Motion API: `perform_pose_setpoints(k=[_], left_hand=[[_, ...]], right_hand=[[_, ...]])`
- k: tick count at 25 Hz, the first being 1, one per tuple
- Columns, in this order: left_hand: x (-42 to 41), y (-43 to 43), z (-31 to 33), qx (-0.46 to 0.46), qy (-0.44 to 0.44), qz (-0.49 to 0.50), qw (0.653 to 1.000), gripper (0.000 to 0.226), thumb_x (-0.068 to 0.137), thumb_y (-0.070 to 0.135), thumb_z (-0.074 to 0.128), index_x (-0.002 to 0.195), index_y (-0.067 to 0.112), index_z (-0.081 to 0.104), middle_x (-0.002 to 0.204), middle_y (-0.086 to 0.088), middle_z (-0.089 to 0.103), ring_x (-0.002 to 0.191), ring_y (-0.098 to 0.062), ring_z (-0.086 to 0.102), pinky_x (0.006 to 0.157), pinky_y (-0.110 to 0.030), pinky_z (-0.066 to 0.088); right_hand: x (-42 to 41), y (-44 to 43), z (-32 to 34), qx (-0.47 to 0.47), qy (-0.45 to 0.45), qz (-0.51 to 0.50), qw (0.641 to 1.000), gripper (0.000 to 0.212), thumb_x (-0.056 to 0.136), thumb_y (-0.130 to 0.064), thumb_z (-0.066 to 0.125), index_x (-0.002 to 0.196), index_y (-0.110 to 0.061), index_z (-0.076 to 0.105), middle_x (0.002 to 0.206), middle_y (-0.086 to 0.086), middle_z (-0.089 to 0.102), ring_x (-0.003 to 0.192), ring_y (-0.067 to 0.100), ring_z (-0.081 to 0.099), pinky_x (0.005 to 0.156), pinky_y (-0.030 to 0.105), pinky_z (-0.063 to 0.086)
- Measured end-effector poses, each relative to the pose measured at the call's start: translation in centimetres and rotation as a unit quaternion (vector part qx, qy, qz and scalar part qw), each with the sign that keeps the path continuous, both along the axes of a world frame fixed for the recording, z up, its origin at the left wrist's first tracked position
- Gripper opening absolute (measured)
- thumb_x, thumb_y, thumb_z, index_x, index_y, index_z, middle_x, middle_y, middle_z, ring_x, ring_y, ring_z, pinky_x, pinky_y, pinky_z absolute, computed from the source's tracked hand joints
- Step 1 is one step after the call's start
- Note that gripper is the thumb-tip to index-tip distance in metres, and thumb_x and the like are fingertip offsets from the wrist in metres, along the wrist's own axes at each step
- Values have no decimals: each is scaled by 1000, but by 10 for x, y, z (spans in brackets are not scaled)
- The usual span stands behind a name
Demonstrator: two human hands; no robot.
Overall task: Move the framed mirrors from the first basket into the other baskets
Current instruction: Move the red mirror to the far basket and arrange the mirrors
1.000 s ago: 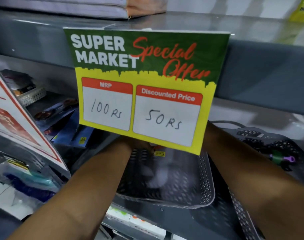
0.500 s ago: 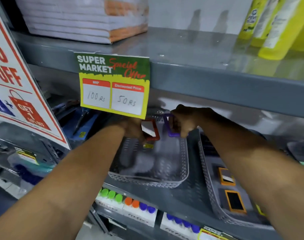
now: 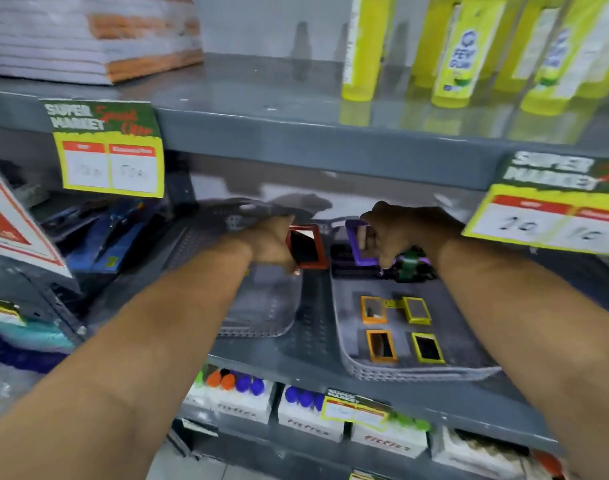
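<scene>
Mirrors are in both our hands: the left hand (image 3: 273,242) clasps the red-framed mirror (image 3: 306,245) above the left basket (image 3: 261,306), and the right hand (image 3: 396,233) pinches the purple-framed mirror (image 3: 360,244) over the far end of the right basket (image 3: 417,370). Blur hides the fingertips, so the grasps look firm at best. We judge this the carry; next we lower each beside the orange and yellow mirrors (image 3: 396,329).

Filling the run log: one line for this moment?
left hand: holds red mirror | right hand: holds purple mirror | right basket: four mirrors
</scene>
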State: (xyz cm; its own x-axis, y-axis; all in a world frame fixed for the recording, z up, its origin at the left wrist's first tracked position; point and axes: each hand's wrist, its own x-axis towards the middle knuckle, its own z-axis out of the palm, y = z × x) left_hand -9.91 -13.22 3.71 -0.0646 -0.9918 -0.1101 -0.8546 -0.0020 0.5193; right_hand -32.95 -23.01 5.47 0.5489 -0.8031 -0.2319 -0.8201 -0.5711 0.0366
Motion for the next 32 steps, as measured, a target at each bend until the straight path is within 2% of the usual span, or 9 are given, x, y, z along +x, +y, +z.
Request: perform_pose_setpoints(k=[2, 4, 8, 10, 13, 18, 23, 28, 32], left_hand=[[-28, -7, -1, -4, 10, -23, 1000, 69, 51, 13, 89, 111, 18, 55, 105, -3, 67, 96, -22, 63, 82, -32, 51], [-54, -13, -3, -10, 5, -42, 999, 72, 48, 17, 91, 111, 18, 55, 108, -2, 65, 98, -22, 62, 79, -27, 47], [-125, -24, -8, 1, 42, -101, 994, 95, 49, 15, 92, 133, 18, 47, 131, -3, 59, 120, -23, 54, 101, -37, 44], [-159, -28, -11, -16, 22, -128, 991, 92, 48, 19, 92, 129, 21, 49, 128, 0, 60, 116, -20, 55, 98, -34, 45], [-211, -30, -10, -39, 0, -162, 986, 71, 48, 29, 91, 107, 27, 53, 99, 13, 61, 93, -13, 56, 71, -20, 43], [-287, -37, -26, -5, 54, -184, 981, 75, 46, 22, 93, 111, 14, 56, 111, -7, 67, 101, -26, 63, 90, -36, 51], [-345, -40, -40, 15, 23, -204, 979, 84, 43, 39, 91, 115, 18, 53, 118, -5, 64, 106, -25, 61, 94, -37, 49], [-391, -36, -41, 10, -35, -221, 975, 92, 35, 59, 83, 113, 20, 52, 120, 0, 62, 102, -21, 58, 88, -34, 48], [-418, -33, -54, 17, -144, -214, 966, 95, 35, 65, 81, 113, 19, 52, 114, -4, 62, 88, -22, 53, 75, -32, 46]], right_hand=[[-33, -3, -5, 34, -15, -7, 999, 45, 51, -16, 87, 71, -27, 48, 83, -2, 50, 61, 6, 48, 42, 11, 37], [-62, -8, -11, 91, -43, -21, 995, 42, 59, -2, 84, 75, -21, 50, 80, -1, 56, 68, 15, 57, 54, 7, 43], [-147, -6, -13, 111, -55, -72, 990, 37, 57, 0, 83, 67, -23, 56, 74, -5, 62, 83, 24, 62, 82, 46, 55], [-186, 2, -8, 44, -19, -103, 994, 39, 40, -21, 84, 65, -23, 55, 70, -9, 58, 74, 21, 65, 76, 45, 59], [-237, 15, 1, -2, 36, -138, 990, 62, 24, -36, 78, 78, -24, 50, 82, -3, 51, 67, 20, 64, 59, 40, 60], [-305, 38, 3, 5, 72, -172, 982, 54, 41, -30, 88, 76, -26, 47, 84, 1, 56, 61, 10, 57, 50, 22, 47], [-359, 45, -14, 38, 53, -200, 978, 39, 44, -16, 86, 69, -21, 58, 75, 0, 67, 73, 20, 70, 69, 38, 61], [-397, 45, -34, 73, 41, -223, 971, 38, 41, -13, 90, 66, -23, 63, 67, -7, 68, 62, 8, 67, 49, 20, 52], [-408, 42, -50, 92, 52, -231, 967, 57, 41, -15, 93, 89, -21, 62, 88, -1, 70, 82, 20, 67, 74, 34, 59]])
